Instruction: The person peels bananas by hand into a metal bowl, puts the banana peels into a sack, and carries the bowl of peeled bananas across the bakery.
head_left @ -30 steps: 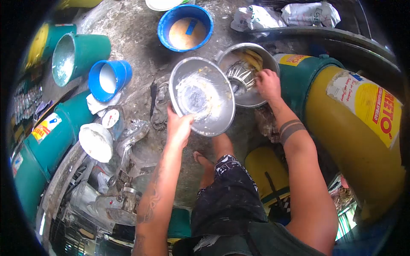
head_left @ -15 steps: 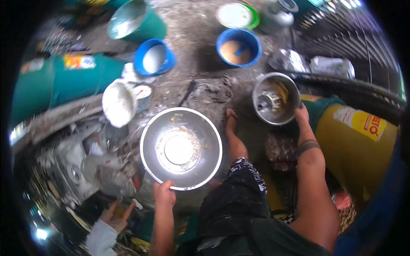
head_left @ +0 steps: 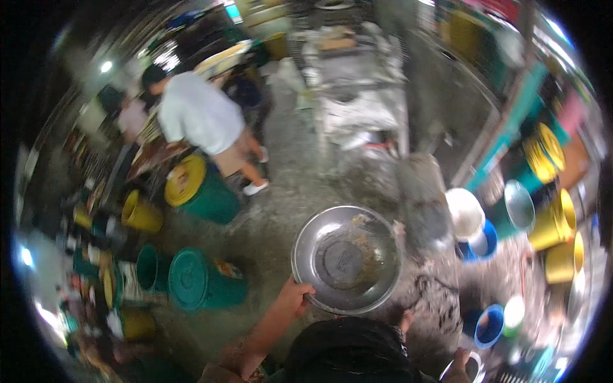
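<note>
A wide steel basin [head_left: 345, 258] with yellowish residue inside is gripped at its lower left rim by my left hand [head_left: 295, 297]. Down at the bottom right edge, my right hand [head_left: 461, 360] holds the rim of a smaller steel bowl [head_left: 474, 366], which is partly cut off by the frame; its contents are hard to make out. The two vessels are well apart.
A person in a white shirt [head_left: 201, 115] stands at the upper left near a yellow-lidded green drum [head_left: 211, 195]. A teal-lidded drum [head_left: 191, 279] is left of the basin. Blue bucket [head_left: 490, 325] and white basin [head_left: 465, 214] lie right. A machine [head_left: 361, 96] stands ahead.
The view has swung left, bringing the people and machine into sight. Both vessels remain held; the small bowl now sits at the lower right edge, and the large basin is nearer the middle.
</note>
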A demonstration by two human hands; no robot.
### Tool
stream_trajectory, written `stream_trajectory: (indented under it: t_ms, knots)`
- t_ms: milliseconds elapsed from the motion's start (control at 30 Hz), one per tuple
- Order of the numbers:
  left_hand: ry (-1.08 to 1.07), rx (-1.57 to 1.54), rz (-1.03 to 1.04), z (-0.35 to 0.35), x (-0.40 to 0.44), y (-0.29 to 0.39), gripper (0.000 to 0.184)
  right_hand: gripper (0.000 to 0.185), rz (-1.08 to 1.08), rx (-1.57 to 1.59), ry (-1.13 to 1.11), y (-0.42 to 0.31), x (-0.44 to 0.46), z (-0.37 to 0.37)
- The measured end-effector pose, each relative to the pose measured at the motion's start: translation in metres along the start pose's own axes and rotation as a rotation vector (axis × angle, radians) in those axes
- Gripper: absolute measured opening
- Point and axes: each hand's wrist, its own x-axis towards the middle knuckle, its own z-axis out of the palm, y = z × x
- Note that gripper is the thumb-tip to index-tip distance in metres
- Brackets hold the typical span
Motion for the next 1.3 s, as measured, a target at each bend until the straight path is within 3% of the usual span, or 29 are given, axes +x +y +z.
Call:
stream_trajectory:
  t_ms: [233, 333, 400, 567, 667, 700, 767, 800, 833, 867, 900, 967, 1033, 1067, 1167, 1300]
  knots:
    - [0.412, -0.478, 0.173, -0.155, 0.0, 0.019, 0.072, 0.038, -0.523, -0.017, -0.573, -0.307, -0.078, 0.144]
    - [0.703, -0.551, 0.202, -0.189, -0.001, 0.018, 0.073, 0.036, -0.691, -0.118, -0.76, -0.399, -0.104, 0.197]
    - [0.833, -0.674, 0.21, -0.223, 0.012, 0.027, 0.062, 0.034, -0.761, -0.203, -0.853, -0.46, -0.124, 0.232]
    - [0.917, -1.06, 0.233, -0.35, 0.043, 0.018, 0.064, 0.032, -0.884, -0.429, -0.969, -0.581, -0.159, 0.331]
    - [0.785, -1.253, 0.394, -0.434, 0.064, -0.022, 0.059, 0.03, -1.017, -0.6, -0.983, -0.662, -0.184, 0.391]
    - [0.959, -1.225, 0.379, -0.433, 0.061, -0.004, 0.057, 0.03, -1.164, -0.667, -0.978, -0.691, -0.191, 0.414]
    - [1.308, -1.161, 0.328, -0.417, 0.056, 0.028, 0.053, 0.029, -1.854, -0.731, -0.873, -0.757, -0.213, 0.47]
    - [1.257, -1.208, 0.373, -0.424, 0.052, 0.028, 0.053, 0.029, -2.153, -0.699, -0.751, -0.798, -0.239, 0.512]
    - [1.206, -1.259, 0.416, -0.43, 0.042, 0.027, 0.053, 0.035, -2.087, -1.306, -0.815, -0.855, -0.297, 0.559]
    - [1.248, -1.285, 0.457, -0.432, 0.047, 0.025, 0.055, 0.033, -1.875, -0.93, -0.883, -0.876, -0.349, 0.596]
    - [1.289, -1.309, 0.499, -0.432, 0.051, 0.028, 0.057, 0.046, -2.337, -0.577, -1.138, -0.877, -0.347, 0.704]
    - [1.343, -1.323, 0.611, -0.436, 0.062, 0.033, 0.064, 0.022, -2.623, -0.239, -0.95, -0.95, -0.521, 0.653]
    - [1.428, -1.402, 0.582, -0.454, 0.08, 0.039, 0.067, 0.026, -1.91, -0.433, -1.637, -0.989, -0.678, 0.563]
    - [1.445, -1.423, 0.555, -0.463, 0.086, 0.059, 0.069, 0.028, -1.653, -0.488, -1.794, -0.993, -0.721, 0.581]
    - [1.37, -1.473, 0.654, -0.517, 0.105, 0.114, 0.069, 0.027, -1.122, -0.52, -1.99, -0.989, -0.826, 0.607]
    - [1.219, -1.509, 0.75, -0.616, 0.135, 0.181, 0.065, 0.025, -0.967, -0.663, -1.957, -1.007, -0.91, 0.623]
